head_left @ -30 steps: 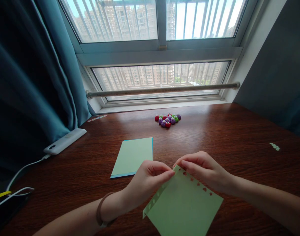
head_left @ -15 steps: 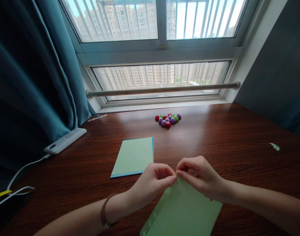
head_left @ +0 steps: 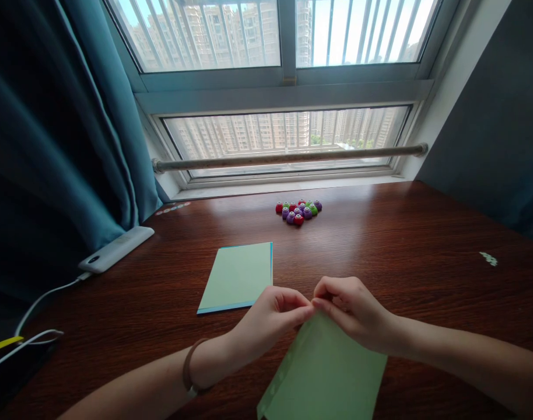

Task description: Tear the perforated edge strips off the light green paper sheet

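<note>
My left hand (head_left: 276, 318) and my right hand (head_left: 351, 306) meet fingertip to fingertip at the top corner of a light green paper sheet (head_left: 330, 373). Each hand pinches that corner between thumb and fingers. The sheet hangs toward me, its left edge showing a folded or doubled strip, and its bottom runs out of view. Just beyond my left hand lies a stack of paper (head_left: 238, 274), pale green on top with blue showing at its edges. A brown band (head_left: 188, 370) circles my left wrist.
Several small red, purple and green round pieces (head_left: 298, 212) are grouped near the window. A white power bank or similar device (head_left: 118, 249) with a white cable (head_left: 39, 300) rests by the blue curtain (head_left: 113, 146). Small pale pieces (head_left: 488, 258) lie at the right of the wooden table (head_left: 402, 245).
The green sheet's lower part has swung slightly, its lower left corner shifting right and its right edge moving inward. Both hands stay pinched at the top corner.
</note>
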Demonstrator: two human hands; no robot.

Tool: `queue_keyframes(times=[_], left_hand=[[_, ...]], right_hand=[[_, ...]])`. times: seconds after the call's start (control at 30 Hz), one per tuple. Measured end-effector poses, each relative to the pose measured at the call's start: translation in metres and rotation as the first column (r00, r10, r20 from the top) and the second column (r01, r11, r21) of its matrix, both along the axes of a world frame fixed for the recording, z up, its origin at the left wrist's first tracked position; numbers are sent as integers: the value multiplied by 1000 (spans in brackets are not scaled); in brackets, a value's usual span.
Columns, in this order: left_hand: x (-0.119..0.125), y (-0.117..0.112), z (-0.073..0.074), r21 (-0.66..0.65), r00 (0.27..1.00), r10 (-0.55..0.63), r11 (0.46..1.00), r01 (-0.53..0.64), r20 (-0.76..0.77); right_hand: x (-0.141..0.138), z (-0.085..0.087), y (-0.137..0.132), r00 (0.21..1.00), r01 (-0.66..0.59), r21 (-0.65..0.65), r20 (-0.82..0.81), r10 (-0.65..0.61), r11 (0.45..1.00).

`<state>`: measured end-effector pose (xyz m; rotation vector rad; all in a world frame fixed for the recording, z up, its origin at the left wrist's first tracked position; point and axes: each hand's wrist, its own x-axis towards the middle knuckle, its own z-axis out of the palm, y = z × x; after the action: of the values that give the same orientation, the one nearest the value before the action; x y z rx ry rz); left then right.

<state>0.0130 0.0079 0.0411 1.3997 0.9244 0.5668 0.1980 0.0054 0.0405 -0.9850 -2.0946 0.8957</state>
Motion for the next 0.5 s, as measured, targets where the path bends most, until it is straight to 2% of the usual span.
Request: queue_keyframes(times=[0.13, 0.4, 0.5], left_hand=[[0, 3, 2, -72, 999, -45, 996, 46, 15], [-3, 7, 6, -92, 998, -50, 995, 47, -27], [-4, 8, 8, -63, 998, -50, 997, 47, -49]], right_hand=[[2, 1, -1, 999, 52, 48, 3, -52, 998], [6, 8, 4, 992, 128, 45, -5, -128, 991], [8, 13, 7, 988, 153, 38, -4, -153, 987]])
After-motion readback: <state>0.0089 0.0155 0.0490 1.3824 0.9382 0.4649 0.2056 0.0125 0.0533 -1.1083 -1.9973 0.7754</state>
